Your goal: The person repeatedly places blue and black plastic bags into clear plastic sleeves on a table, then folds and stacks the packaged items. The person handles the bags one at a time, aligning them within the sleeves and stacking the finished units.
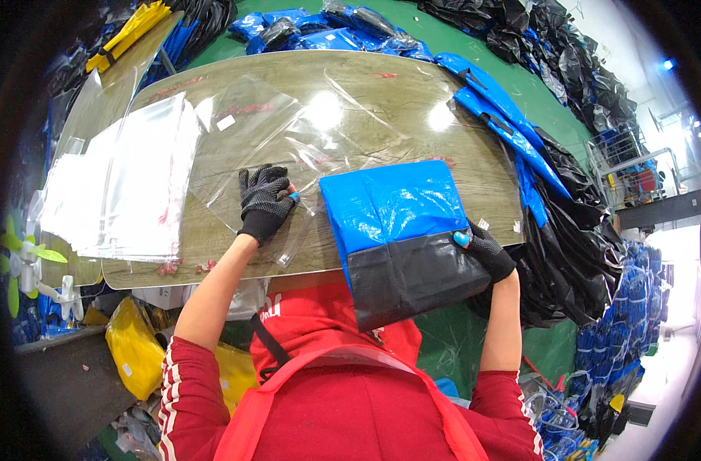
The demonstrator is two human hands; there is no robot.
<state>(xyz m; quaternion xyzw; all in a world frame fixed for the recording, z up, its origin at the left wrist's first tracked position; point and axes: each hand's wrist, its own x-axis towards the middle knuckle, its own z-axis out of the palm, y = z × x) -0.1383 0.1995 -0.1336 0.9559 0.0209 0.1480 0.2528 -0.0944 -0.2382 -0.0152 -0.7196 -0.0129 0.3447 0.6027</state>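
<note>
Sheet (396, 219), blue and black, slants over the table (423, 77) edge, gripped in the right hand (485, 255); the left hand (266, 201) lies on clear film (308, 161), whether pinching I cannot tell; folding looks done, bagging seemingly remains

the right hand (488, 255) is partly hidden by the packet (396, 207), as is the near table (485, 161) edge; the apron (246, 426) is cut off below; marks on the far label (226, 123) cannot be read.
</note>
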